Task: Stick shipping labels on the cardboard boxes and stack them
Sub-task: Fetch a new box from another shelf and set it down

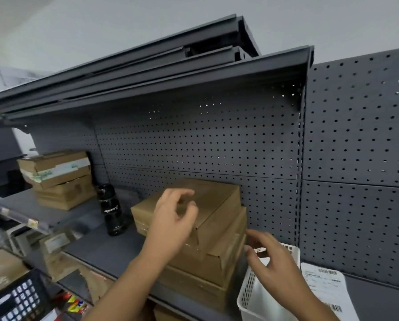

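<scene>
Seemingly light, stiff cardboard boxes (189,230) — best gripped at the sides; left hand (174,218) and right hand (271,260) hover open, empty.

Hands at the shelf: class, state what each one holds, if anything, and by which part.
Nothing is held. The left hand hovers open over the top cardboard box; the right hand is open above the white basket.
</scene>
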